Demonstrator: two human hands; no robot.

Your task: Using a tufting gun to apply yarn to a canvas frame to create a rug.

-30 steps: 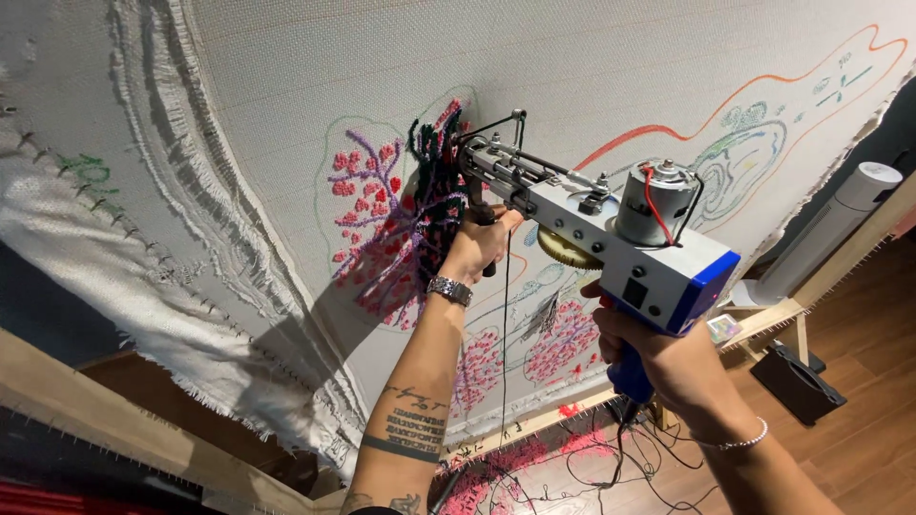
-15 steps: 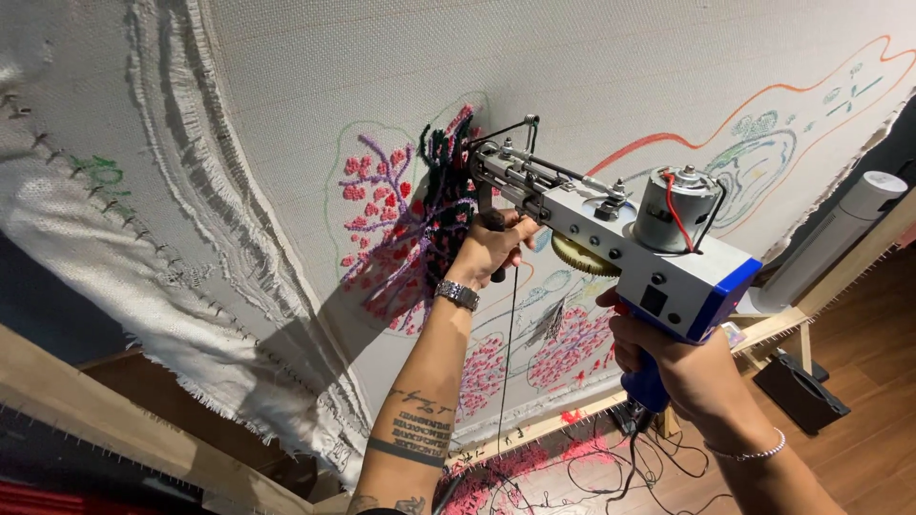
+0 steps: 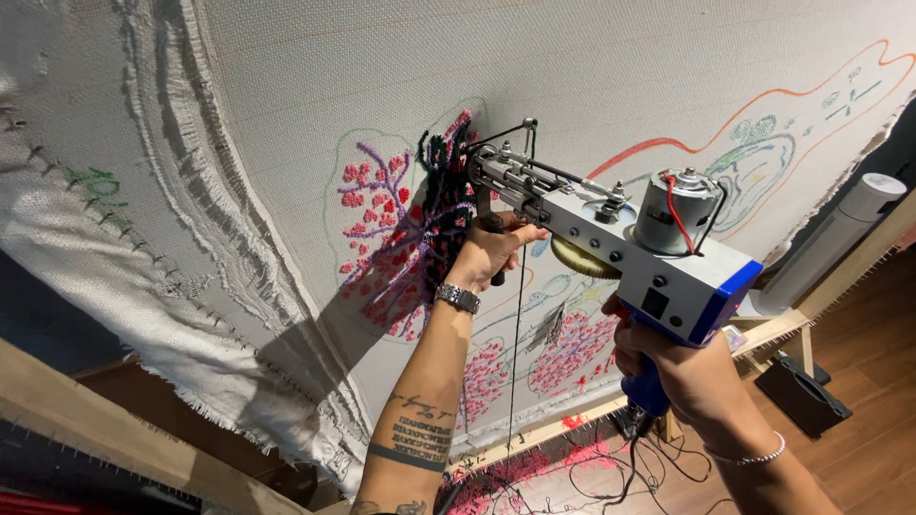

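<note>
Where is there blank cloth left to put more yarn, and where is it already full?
Bare cloth runs above the tufting gun, between the frayed edge and the orange outline. It's crowded by the left hand, around the pink and purple tufts.

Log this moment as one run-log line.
left hand: grips front handle | right hand: holds tufting gun grip | needle at cloth

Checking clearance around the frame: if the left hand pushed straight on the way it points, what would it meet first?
Most likely the stretched cloth, at its dark tufted patch. The left hand grips the tufting gun's front handle just short of it; the exact gap is unclear.
</note>
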